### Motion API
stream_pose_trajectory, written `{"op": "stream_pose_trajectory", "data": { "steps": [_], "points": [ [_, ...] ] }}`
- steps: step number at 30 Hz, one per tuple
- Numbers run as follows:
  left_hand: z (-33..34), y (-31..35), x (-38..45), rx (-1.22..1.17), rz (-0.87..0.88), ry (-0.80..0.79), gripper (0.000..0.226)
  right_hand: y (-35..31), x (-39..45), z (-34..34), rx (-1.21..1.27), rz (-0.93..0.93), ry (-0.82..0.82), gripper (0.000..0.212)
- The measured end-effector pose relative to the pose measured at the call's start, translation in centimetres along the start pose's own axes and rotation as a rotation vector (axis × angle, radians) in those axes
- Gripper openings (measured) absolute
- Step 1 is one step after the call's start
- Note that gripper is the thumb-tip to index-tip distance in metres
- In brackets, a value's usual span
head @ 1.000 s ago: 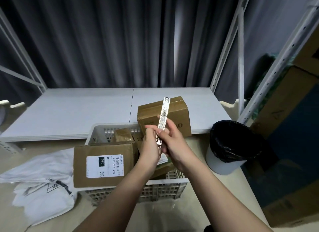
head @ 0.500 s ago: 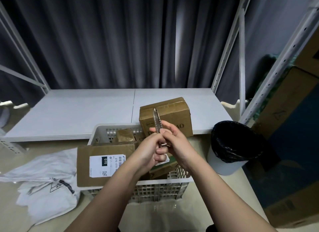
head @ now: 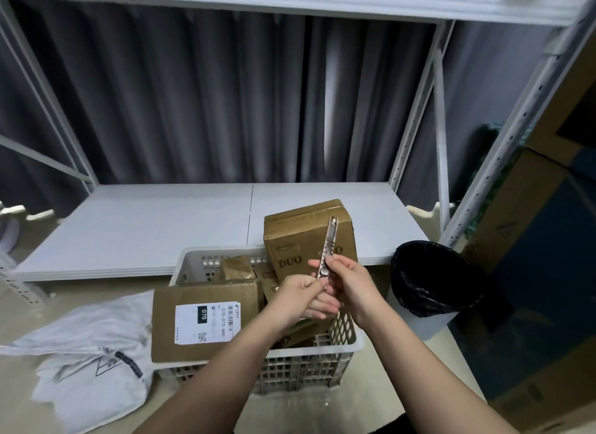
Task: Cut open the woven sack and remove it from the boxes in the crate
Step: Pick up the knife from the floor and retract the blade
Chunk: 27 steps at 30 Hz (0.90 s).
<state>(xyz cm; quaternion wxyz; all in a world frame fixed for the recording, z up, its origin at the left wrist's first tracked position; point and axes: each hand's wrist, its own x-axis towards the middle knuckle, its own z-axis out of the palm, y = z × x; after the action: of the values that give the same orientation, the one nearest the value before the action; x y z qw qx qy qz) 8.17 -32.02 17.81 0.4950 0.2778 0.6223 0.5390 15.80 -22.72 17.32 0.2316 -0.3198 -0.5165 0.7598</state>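
Note:
A white plastic crate [head: 309,357] on the floor holds several brown cardboard boxes: a flat one with a white label [head: 206,320] at its left, a tall one printed DUO [head: 303,236] at the back right. The white woven sack [head: 87,353] lies crumpled on the floor left of the crate, off the boxes. Over the crate's right side both hands hold a slim metal utility knife [head: 329,243] pointing up. My right hand [head: 351,283] grips its body. My left hand [head: 303,296] pinches its lower end.
A low white shelf board [head: 154,227] runs behind the crate, with dark curtains beyond. A bin with a black liner [head: 435,282] stands right of the crate. Large cardboard boxes [head: 529,240] fill the rack at the far right. White rack posts rise on both sides.
The knife was turned in my hands, tilting left half a second ago and now leaning up to the right. My view has tilted up, showing the upper shelf.

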Motion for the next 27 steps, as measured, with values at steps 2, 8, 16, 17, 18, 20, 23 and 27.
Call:
{"op": "stream_pose_trajectory", "data": {
  "steps": [2,8,16,17,18,20,23,27],
  "points": [
    [1.1,0.6,1.2,-0.03,0.002,0.0,0.026,-0.5,0.3,-1.2,0.005,0.041,-0.026,0.018],
    [5.2,0.9,6.6,-0.021,-0.049,-0.021,0.027,-1.3,3.1,-6.4,0.019,0.05,0.132,0.019],
    [9.7,-2.6,18.6,-0.07,-0.116,0.068,0.022,0.6,12.5,-15.0,-0.023,0.12,0.288,0.025],
    [10.3,-3.2,20.2,-0.097,-0.118,0.089,0.025,1.1,13.7,-15.8,-0.016,0.141,0.292,0.024],
    [10.7,-4.0,21.7,-0.106,-0.126,0.119,0.029,1.6,14.7,-16.4,-0.013,0.162,0.292,0.023],
    [11.6,-5.6,24.8,-0.093,-0.148,0.18,0.034,2.7,16.9,-17.7,-0.012,0.197,0.286,0.017],
    [11.9,-8.0,28.6,-0.073,-0.17,0.276,0.039,4.4,19.6,-18.9,-0.039,0.236,0.281,0.017],
    [11.9,-10.2,32.6,-0.027,-0.199,0.35,0.035,6.7,23.5,-20.3,-0.061,0.27,0.305,0.026]
  ]
}}
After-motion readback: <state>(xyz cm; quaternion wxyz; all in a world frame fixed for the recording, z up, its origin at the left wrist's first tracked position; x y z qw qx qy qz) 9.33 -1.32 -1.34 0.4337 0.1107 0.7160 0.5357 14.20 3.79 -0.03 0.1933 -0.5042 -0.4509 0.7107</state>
